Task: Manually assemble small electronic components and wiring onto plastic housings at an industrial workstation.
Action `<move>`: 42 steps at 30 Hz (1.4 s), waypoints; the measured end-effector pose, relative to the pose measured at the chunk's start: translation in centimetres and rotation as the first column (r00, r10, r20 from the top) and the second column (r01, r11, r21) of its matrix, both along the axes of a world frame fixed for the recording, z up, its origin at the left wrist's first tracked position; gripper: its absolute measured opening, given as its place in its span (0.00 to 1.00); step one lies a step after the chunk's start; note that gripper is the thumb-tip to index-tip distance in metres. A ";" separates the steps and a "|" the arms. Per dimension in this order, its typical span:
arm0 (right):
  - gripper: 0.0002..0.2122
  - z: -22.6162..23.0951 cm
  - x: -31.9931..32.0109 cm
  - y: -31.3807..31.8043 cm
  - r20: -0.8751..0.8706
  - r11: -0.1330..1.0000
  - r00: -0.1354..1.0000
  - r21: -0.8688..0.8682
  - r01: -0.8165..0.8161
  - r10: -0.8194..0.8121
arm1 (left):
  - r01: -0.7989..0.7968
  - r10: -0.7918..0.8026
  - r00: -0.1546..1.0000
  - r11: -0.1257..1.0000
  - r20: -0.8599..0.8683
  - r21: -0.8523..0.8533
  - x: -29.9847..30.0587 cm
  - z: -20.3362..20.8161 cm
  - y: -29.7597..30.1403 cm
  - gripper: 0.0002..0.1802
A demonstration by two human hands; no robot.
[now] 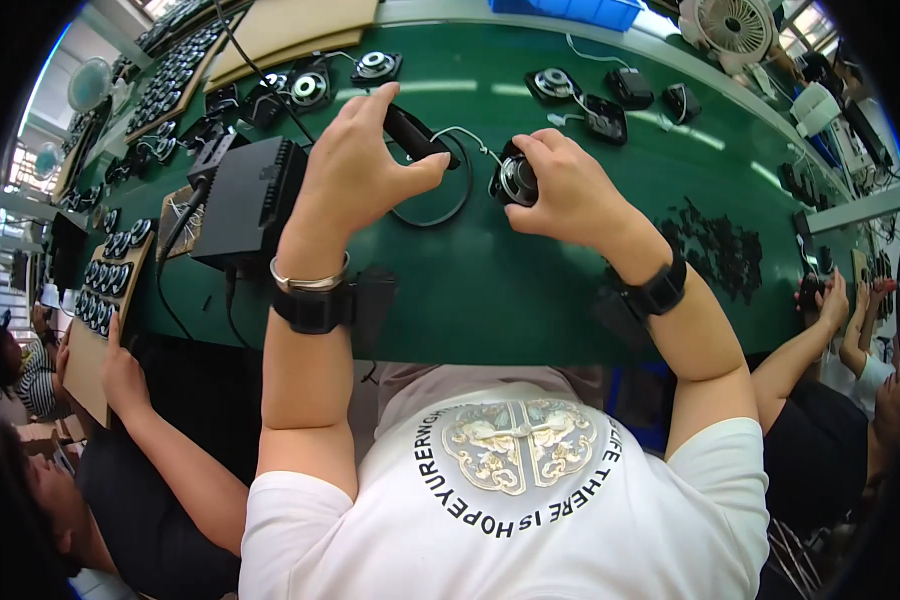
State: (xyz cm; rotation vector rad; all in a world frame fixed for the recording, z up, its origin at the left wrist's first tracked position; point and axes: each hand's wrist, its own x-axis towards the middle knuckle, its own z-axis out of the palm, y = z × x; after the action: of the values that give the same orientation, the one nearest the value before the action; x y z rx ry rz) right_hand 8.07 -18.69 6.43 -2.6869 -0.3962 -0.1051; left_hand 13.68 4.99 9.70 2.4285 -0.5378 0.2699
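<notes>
My left hand (pixel 355 170) is curved around a black plastic housing (pixel 417 133), its thumb and fingers at the two ends of the long part. My right hand (pixel 570 185) grips a small round speaker (pixel 517 180) with a black frame and a silvery back, thumb below and fingers above. A thin light wire (pixel 470 135) runs between the housing and the speaker. Both are held apart over the green tabletop (pixel 450 290). Behind the housing, a dark cable loop (pixel 448 215) curves on the table.
A black box-shaped device (pixel 252 205) with cords stands left of my left arm. Small black pieces (pixel 715 245) lie heaped at right. Speakers and housings (pixel 600 115) line the far side, near a blue bin (pixel 570 10). Co-workers' hands (pixel 125 375) are at both sides.
</notes>
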 end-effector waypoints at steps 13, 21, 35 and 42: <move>0.34 -4.6 -12.2 0.4 0.254 0.994 0.965 0.076 -0.082 0.060 | 0.565 -0.526 0.825 0.765 -0.205 0.308 -6.1 0.4 -1.5 0.41; 0.24 -1.9 -11.8 1.4 -0.288 0.370 0.947 0.903 0.218 0.144 | 0.489 -0.566 0.823 0.664 -0.048 0.566 -10.6 1.9 -5.8 0.40; 0.13 -5.1 -12.0 -1.2 -0.230 -0.350 0.923 0.875 0.334 0.307 | 0.063 -0.329 0.847 0.842 -0.417 -0.536 -12.6 -6.2 -4.5 0.16; 0.18 -3.6 -12.2 -0.2 -0.271 -0.117 0.962 0.955 0.272 0.030 | 0.167 -0.267 0.960 0.783 -0.082 -0.599 -10.3 -7.7 -7.2 0.12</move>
State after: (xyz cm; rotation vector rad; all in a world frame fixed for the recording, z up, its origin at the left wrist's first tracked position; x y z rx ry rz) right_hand -4.18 -18.86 2.84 -1.0382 0.0942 -0.1074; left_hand 3.37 -2.18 2.02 1.7432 -0.5567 0.1103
